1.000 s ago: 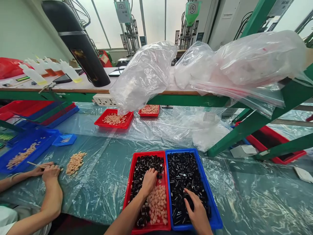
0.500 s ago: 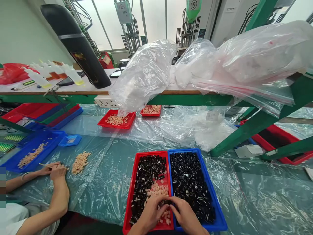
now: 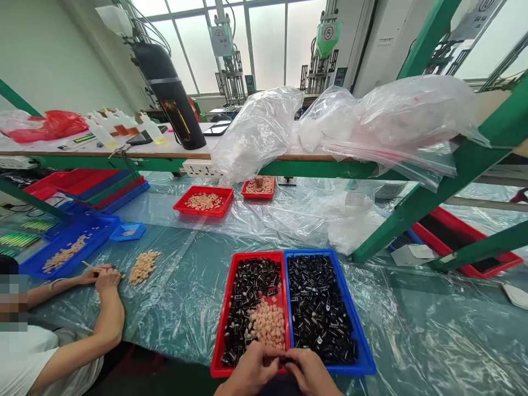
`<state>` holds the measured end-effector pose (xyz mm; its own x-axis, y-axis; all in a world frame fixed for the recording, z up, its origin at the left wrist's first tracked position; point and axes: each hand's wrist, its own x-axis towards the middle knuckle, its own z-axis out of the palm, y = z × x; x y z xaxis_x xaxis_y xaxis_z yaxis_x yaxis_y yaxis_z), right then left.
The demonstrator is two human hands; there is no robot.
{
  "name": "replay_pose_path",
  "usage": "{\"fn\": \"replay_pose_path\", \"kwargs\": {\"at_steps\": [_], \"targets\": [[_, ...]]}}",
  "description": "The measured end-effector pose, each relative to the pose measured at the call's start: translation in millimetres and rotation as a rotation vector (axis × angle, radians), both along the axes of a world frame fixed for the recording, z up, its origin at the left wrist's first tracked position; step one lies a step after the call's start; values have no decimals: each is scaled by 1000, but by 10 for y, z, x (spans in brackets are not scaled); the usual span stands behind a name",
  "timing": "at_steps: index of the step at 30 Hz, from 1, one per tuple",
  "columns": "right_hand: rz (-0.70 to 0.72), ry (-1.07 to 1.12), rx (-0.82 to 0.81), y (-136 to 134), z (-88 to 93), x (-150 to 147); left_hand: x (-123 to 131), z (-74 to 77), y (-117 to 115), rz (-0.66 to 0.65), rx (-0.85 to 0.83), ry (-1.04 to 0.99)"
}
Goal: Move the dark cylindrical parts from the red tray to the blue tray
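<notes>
My left hand [image 3: 256, 367] is at the near edge of a red tray [image 3: 218, 330], its thumb and fingers pinched together. My right hand [image 3: 308, 369] meets it at the near end of a blue tray [image 3: 367, 352], also closed. Between the fingertips is a small dark piece [image 3: 282, 360], mostly hidden, that looks like the black parts. The red tray holds black cylindrical parts [image 3: 247, 291] and a heap of small pale pink pieces [image 3: 268, 323]. Many more black parts [image 3: 317, 302] fill the blue tray beside it.
At left a co-worker's hands [image 3: 103, 275] work beside a pile of beige pieces [image 3: 143, 267] and a long blue tray [image 3: 99, 228]. Small red trays [image 3: 177, 204] stand under a shelf bearing plastic bags [image 3: 264, 126] and a black bottle [image 3: 173, 104]. A green post [image 3: 408, 214] slants down at right.
The view has tilted up and shifted a little left. My hands have drawn back toward the near edge of the trays, exposing more of the pale pink heap.
</notes>
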<state>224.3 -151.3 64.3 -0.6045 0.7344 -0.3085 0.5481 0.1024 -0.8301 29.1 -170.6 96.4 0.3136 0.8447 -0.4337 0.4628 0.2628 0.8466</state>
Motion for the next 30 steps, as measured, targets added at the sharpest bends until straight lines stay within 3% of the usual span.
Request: {"fn": "replay_pose_path", "kwargs": {"at_steps": [4, 9, 17, 24, 30], "targets": [[51, 23, 20, -83, 174, 36, -35, 64, -38, -4, -77, -83], [47, -19, 117, -88, 233, 69, 20, 94, -60, 169, -186, -217], [-58, -29, 113, -21, 74, 109, 232, -180, -84, 431, -237, -292], [-114, 18, 62, -2, 136, 142, 255, -251, -60, 439, -261, -333], [-210, -33, 47, 13, 113, 132, 27, -310, 45, 394, -148, -171]]}}
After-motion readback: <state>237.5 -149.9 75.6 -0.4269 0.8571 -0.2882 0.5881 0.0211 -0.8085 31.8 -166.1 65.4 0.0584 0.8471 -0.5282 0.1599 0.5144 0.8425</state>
